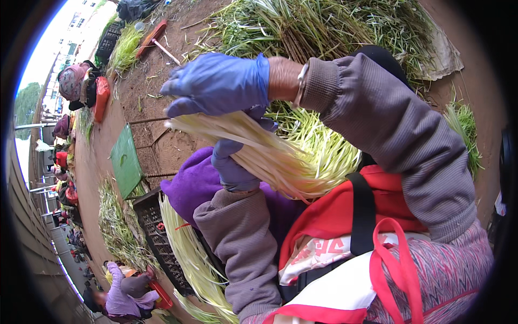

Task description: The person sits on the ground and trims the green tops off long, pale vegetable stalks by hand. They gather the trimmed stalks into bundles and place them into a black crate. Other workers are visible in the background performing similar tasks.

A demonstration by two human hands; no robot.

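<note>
A thick bundle of long, pale yellow-green vegetable stalks (259, 150) lies slantwise across my lap, its near part drooping and curved. My left hand (234, 162), in a blue disposable glove, is wrapped around the bundle's middle. Above it, my right hand (218, 85), gloved alike, lies against the far ends of the stalks. Its thumb is apart from the fingers, and the palm is hidden, so its grip cannot be told. Behind the bundle, more bright loose stalks (323, 135) are heaped beside my right forearm. Purple cloth (190, 170) covers my left knee, and a red apron (323, 210) my lap.
A large pile of green stalks (299, 28) lies on sacking to my right. At my left stands a black plastic crate (158, 239) with pale stalks (190, 251). Ahead are a green-topped metal-framed stool (125, 162) and a red-headed broom (151, 38). Several people sit farther off.
</note>
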